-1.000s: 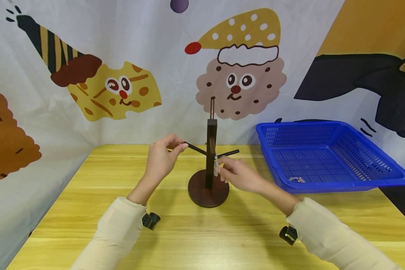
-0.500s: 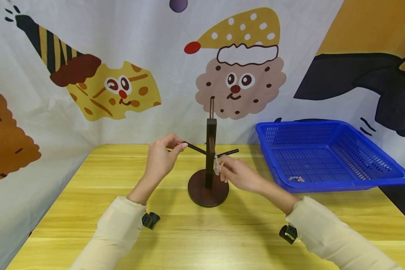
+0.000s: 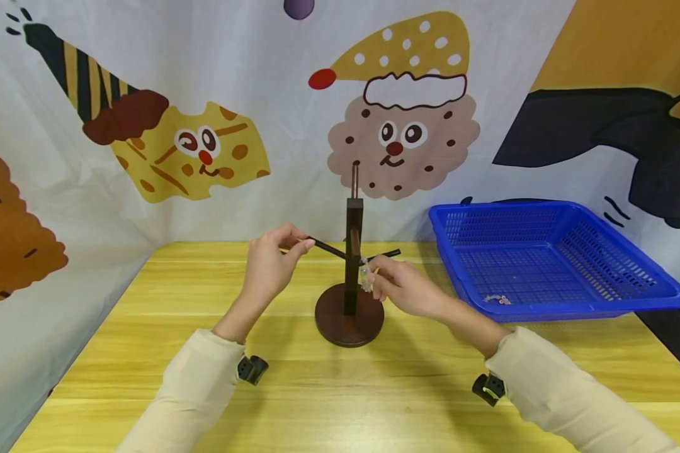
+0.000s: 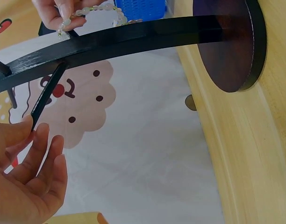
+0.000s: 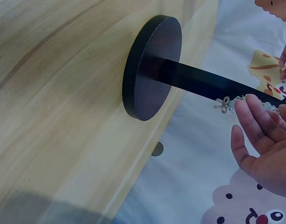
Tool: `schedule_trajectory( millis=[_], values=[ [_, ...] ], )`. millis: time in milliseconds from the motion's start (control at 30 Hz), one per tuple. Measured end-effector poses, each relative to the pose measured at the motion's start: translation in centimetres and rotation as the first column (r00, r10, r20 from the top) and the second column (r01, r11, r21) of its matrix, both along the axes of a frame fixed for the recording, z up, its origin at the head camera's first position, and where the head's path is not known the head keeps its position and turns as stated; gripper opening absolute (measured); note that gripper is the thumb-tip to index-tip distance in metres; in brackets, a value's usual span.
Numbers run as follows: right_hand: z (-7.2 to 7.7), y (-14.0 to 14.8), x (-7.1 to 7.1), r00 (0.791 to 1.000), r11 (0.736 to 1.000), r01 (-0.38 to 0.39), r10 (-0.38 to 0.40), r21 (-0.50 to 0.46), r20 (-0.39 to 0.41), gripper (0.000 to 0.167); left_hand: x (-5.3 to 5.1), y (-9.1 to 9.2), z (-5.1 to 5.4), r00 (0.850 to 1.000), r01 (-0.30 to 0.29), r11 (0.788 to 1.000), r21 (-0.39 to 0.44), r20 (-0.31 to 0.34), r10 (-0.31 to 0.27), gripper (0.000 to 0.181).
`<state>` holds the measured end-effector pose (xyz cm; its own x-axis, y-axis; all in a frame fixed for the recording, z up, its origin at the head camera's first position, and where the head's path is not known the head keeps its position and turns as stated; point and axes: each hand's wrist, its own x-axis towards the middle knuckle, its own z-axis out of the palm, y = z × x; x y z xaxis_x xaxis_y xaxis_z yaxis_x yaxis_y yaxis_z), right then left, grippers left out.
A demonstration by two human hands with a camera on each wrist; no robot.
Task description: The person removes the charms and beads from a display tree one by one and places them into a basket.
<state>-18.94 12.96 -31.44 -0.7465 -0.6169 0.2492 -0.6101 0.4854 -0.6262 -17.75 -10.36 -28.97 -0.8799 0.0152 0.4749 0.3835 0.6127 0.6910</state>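
A dark wooden stand (image 3: 351, 277) with a round base and several pegs stands upright mid-table. My left hand (image 3: 273, 258) pinches the outer end of its left peg (image 4: 47, 95) between thumb and fingers. At the right peg (image 3: 390, 255), my right hand (image 3: 405, 286) pinches a beaded bracelet (image 3: 366, 277) of clear and pale beads. In the right wrist view a small bow charm (image 5: 223, 104) hangs from the bracelet, beside the post. The fingers partly cover the beads, so I cannot tell whether the loop is around the peg.
A blue plastic basket (image 3: 544, 311) stands at the back right of the wooden table (image 3: 340, 396). Inside it, near the front wall, lies another beaded bracelet (image 3: 497, 300) with a pink piece. A printed cloth (image 3: 294, 214) hangs behind the table.
My right hand has shifted slightly right and the bracelet has turned, so more of its loop shows beside the post. The left hand stays on the left peg.
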Motion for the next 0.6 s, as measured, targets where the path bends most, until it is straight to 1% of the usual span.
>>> schedule_trajectory(
  millis=[300, 433, 600],
  values=[
    [1.0, 0.4, 0.0, 1.0, 0.999, 0.01, -0.01, 0.031, 0.003, 0.009, 0.0, 0.0, 0.0, 1.0, 0.004, 1.0, 0.001, -0.004, -0.004, 0.01],
    [1.3, 0.7, 0.0, 1.0, 1.0, 0.011, -0.011, 0.022, 0.01, 0.01, 0.0, 0.0, 0.0, 1.0, 0.005, 1.0, 0.004, 0.0, -0.005, 0.01],
    [1.6, 1.1, -0.1, 1.0, 1.0, 0.001, -0.001, 0.001, -0.001, 0.011, 0.0, 0.0, 0.0, 1.0, 0.008, 1.0, 0.008, 0.003, -0.008, 0.01]
  ],
)
